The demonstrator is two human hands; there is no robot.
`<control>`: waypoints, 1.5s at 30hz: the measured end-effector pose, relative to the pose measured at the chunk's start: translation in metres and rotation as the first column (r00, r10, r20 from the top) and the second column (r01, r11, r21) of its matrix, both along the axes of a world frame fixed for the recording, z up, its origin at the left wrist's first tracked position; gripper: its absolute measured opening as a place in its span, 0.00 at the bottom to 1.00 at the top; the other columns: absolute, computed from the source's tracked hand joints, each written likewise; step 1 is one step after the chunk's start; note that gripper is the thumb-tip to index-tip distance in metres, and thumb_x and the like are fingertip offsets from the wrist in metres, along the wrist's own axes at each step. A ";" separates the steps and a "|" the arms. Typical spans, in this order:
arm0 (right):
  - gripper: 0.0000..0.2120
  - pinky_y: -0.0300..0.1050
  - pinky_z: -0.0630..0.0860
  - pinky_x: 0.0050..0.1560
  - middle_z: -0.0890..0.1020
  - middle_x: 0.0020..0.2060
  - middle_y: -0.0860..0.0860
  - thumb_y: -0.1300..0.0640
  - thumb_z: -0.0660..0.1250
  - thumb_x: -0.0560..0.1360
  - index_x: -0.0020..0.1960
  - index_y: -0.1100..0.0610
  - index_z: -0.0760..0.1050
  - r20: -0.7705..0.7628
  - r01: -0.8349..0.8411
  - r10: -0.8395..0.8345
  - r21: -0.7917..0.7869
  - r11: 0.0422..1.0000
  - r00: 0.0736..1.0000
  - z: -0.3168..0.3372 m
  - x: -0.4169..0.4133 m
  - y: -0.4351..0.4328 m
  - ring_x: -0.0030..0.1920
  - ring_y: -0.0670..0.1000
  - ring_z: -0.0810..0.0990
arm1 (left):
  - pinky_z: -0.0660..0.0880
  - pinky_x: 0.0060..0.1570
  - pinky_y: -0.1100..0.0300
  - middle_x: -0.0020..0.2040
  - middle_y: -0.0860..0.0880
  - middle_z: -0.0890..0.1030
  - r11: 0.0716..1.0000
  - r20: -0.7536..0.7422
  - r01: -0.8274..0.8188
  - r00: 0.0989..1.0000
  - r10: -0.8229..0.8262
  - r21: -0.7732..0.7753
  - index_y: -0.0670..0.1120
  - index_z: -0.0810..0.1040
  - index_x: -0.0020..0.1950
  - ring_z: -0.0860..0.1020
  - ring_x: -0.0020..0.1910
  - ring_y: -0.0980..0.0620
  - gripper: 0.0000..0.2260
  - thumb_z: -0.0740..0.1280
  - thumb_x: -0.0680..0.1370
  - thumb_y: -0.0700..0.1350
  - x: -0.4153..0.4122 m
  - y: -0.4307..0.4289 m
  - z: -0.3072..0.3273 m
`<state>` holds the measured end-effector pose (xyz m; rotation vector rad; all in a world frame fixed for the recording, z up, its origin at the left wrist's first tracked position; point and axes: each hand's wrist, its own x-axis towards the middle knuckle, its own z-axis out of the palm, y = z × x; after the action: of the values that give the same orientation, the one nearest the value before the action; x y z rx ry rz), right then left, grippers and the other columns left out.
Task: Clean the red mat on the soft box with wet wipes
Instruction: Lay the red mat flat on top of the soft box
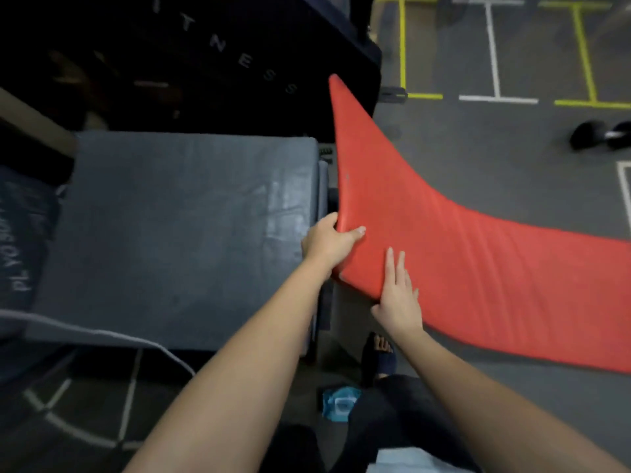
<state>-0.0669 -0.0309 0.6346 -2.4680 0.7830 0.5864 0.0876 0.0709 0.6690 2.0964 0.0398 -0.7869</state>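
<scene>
A long red mat (461, 254) curves up from the floor on the right, its near end lifted beside the grey soft box (177, 227). My left hand (327, 242) grips the mat's raised edge, thumb on the red face. My right hand (397, 295) lies against the mat's lower corner with straight fingers on the top side and the thumb below the edge. A blue pack of wet wipes (339, 402) lies on the floor near my legs.
A black padded block with white letters (211, 56) stands behind the soft box. A dumbbell (601, 134) lies on the floor at right, among yellow and white floor lines. My sandalled foot (379, 353) stands below the mat. A grey cable (102, 334) crosses the box's front.
</scene>
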 end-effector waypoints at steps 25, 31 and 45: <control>0.47 0.69 0.62 0.69 0.42 0.80 0.48 0.68 0.61 0.76 0.77 0.36 0.35 0.048 -0.095 0.092 0.058 0.994 0.995 0.078 0.126 0.400 0.77 0.65 0.52 | 0.75 0.40 0.71 0.45 0.57 0.84 0.971 0.155 0.000 0.987 0.039 -0.240 0.49 0.83 0.55 0.80 0.37 0.70 0.08 0.75 0.77 0.45 0.118 0.438 0.057; 0.42 0.63 0.62 0.71 0.41 0.79 0.57 0.69 0.54 0.79 0.78 0.42 0.33 0.041 -0.216 0.216 -0.005 0.976 0.975 0.080 0.122 0.427 0.76 0.67 0.55 | 0.75 0.41 0.71 0.48 0.51 0.85 0.987 0.122 -0.010 0.992 0.030 -0.161 0.45 0.84 0.57 0.81 0.42 0.61 0.10 0.75 0.77 0.45 0.117 0.472 0.064; 0.49 0.63 0.60 0.72 0.46 0.80 0.49 0.67 0.63 0.75 0.77 0.38 0.33 0.073 -0.121 0.128 -0.084 0.989 0.989 0.069 0.147 0.492 0.77 0.65 0.53 | 0.77 0.46 0.67 0.46 0.58 0.86 0.937 0.145 0.090 0.989 -0.042 -0.339 0.49 0.84 0.56 0.83 0.46 0.64 0.09 0.75 0.77 0.45 0.147 0.536 0.051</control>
<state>0.0803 0.4613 0.7036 -2.6105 0.6363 0.5078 0.2342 0.6073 0.7198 1.8170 -0.2291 -0.6367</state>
